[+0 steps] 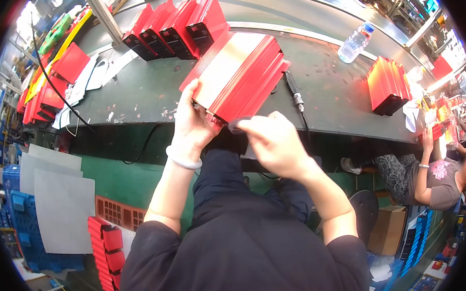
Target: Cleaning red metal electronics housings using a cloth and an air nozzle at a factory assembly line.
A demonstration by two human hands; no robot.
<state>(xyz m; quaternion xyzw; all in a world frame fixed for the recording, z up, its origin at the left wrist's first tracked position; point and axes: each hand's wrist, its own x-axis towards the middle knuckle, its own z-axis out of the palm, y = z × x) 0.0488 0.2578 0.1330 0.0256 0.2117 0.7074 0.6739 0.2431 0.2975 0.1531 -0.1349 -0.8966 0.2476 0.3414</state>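
Observation:
My left hand [190, 121], with a white band at its wrist, grips the near left end of a red ribbed metal case [240, 74]. The case is tilted over the front edge of the dark workbench [318, 62], and its top catches bright light. Close to the case's near corner, my right hand [275, 143] is closed in a pinch. A small dark piece [235, 126] shows at its fingertips, too unclear to name. Just right of the case lies a black and silver tool [295, 92] with a cable.
Several red cases [177, 30] with black ends stand at the back. Another red case [388, 87] and a clear bottle [355, 43] are on the right. A co-worker [427, 180] sits at far right. Stacked red parts [107, 252] and grey sheets [62, 202] are at lower left.

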